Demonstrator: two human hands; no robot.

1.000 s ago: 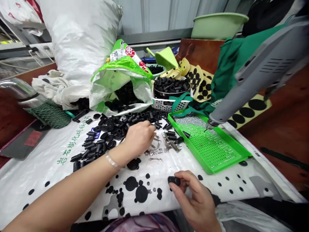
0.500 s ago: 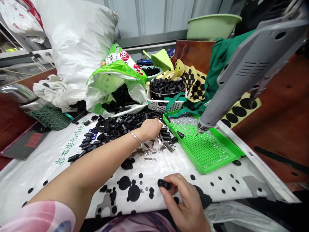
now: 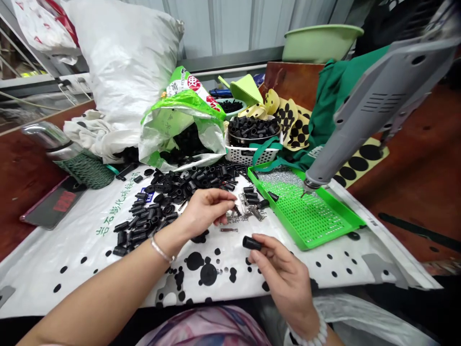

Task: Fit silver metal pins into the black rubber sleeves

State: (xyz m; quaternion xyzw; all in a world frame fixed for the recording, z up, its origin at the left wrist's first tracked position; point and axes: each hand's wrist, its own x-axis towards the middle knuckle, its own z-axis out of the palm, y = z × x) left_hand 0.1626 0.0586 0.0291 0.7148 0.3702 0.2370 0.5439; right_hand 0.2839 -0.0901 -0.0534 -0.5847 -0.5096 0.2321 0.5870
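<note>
The left forearm [image 3: 118, 283] is slanting inward, the left hand [image 3: 203, 211] is keeping thumb [image 3: 226, 206] and forefinger [image 3: 222, 194] close together; the right hand [image 3: 288, 274] is pinching with bent fingers [image 3: 271, 242].

Short black cylinder [image 3: 251, 243] — nearly horizontal

A grey ribbed wall [image 3: 234, 24] stands behind brown panels [image 3: 297, 79].
</note>
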